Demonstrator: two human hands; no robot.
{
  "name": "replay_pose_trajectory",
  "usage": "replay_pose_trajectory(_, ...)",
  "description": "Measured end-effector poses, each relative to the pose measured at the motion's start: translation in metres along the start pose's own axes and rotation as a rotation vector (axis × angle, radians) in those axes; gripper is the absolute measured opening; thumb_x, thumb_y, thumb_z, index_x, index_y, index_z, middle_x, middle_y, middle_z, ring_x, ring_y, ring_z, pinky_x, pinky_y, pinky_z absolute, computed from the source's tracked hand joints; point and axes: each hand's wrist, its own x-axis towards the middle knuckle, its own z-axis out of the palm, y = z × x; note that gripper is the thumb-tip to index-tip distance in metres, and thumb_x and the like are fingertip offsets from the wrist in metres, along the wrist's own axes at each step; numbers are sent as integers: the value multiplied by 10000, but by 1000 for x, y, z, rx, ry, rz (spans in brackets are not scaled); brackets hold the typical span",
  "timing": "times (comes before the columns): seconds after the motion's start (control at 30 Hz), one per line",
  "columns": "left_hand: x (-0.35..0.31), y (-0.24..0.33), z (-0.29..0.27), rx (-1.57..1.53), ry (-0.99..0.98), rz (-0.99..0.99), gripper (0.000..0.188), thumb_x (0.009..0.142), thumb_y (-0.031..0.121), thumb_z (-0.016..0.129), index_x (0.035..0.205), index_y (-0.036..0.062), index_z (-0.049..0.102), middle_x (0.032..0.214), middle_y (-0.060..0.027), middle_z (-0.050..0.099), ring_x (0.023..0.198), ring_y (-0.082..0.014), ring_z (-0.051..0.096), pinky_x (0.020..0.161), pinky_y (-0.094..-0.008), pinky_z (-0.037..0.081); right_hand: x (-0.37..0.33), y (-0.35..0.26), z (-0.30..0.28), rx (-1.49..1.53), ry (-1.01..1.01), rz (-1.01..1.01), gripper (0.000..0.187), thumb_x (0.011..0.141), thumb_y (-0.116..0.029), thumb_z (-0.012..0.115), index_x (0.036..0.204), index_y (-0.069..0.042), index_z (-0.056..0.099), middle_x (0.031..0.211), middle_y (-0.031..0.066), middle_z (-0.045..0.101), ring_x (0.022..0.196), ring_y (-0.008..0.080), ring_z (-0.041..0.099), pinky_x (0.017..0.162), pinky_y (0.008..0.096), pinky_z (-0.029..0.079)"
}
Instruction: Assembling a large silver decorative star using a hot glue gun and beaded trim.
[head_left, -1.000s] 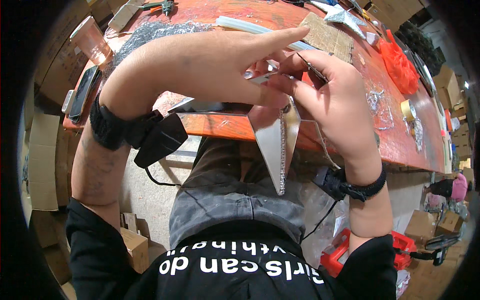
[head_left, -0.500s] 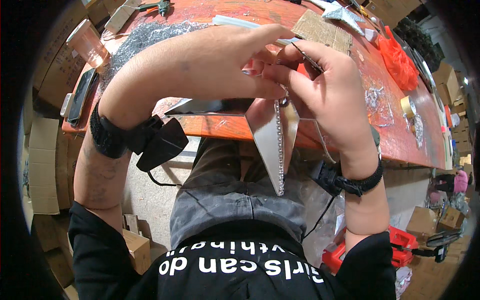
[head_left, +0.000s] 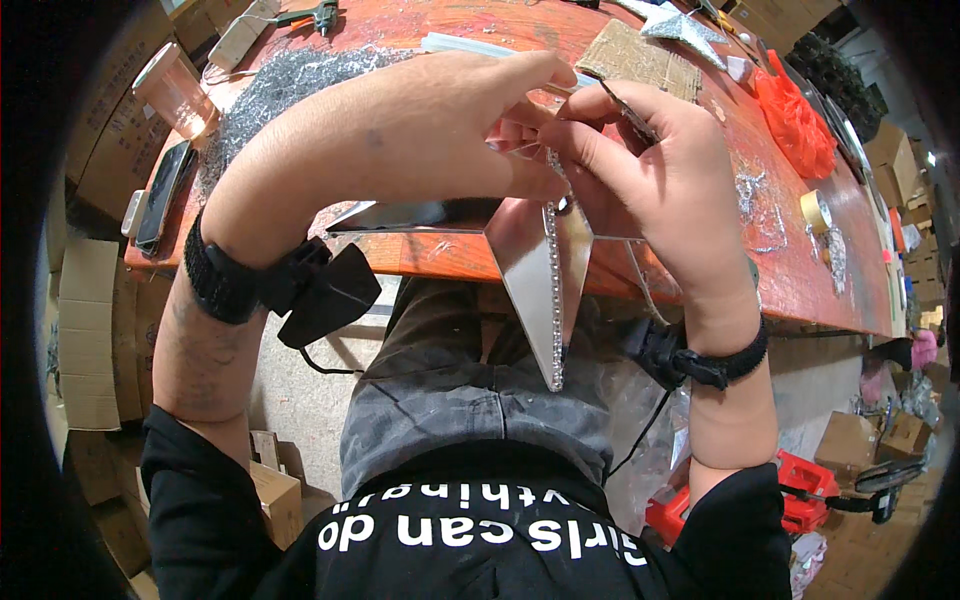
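A mirror-bright silver star (head_left: 527, 260) hangs over the table's near edge, one long point aimed down at my lap. Along that point's ridge runs a chain of small clear beads (head_left: 553, 290). My left hand (head_left: 480, 125) is closed on the star's upper part, thumb beside the ridge; its fingertips are partly hidden. With thumb and forefinger pinched at the chain's upper end, my right hand (head_left: 655, 150) also keeps a thin dark pointed tool (head_left: 630, 112) between its fingers. A loose thin strand (head_left: 645, 285) dangles below the right hand.
On the red table (head_left: 440, 255) lie crumpled silver bead strands (head_left: 290, 85), a cardboard piece (head_left: 640, 60), a glittery silver star (head_left: 685, 30), a red plastic bag (head_left: 795, 115) and a tape roll (head_left: 816, 212). A phone (head_left: 165, 195), cup (head_left: 175, 90) and glue gun (head_left: 318, 17) sit left.
The star has shifted slightly left. My right fingertips have moved a little up along the ridge, and the dark tool has tilted slightly. Both hands keep their hold.
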Motion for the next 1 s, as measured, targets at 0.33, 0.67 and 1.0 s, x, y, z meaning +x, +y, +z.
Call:
replay_pose_trajectory(0.33, -3, 0, 1, 53, 45, 41, 673, 864, 264, 711, 1430, 77, 399, 1186, -224, 645, 1132, -334, 633, 897, -411, 512, 0, 3, 1, -16, -8, 79, 121, 887, -49, 626, 973, 34, 646, 848, 44, 692, 767, 63, 626, 680, 231, 505)
replay_pose_trajectory(0.67, -5, 0, 1, 24, 55, -5, 700, 822, 246, 717, 1425, 73, 406, 1157, -221, 651, 1107, -337, 639, 904, -414, 501, 4, 12, 13, -86, 132, -111, 200, 782, -107, 657, 970, -50, 695, 894, 174, 683, 853, 355, 660, 745, 424, 526)
replay_pose_trajectory(1.0, -3, 4, 0, 39, 53, 2, 580, 883, 223, 676, 1398, 87, 446, 1130, -215, 662, 1079, -324, 654, 885, -400, 513, -1, 4, -11, 181, 368, 3, 287, 968, -334, 610, 921, -54, 652, 769, 19, 645, 736, 148, 606, 650, 304, 481)
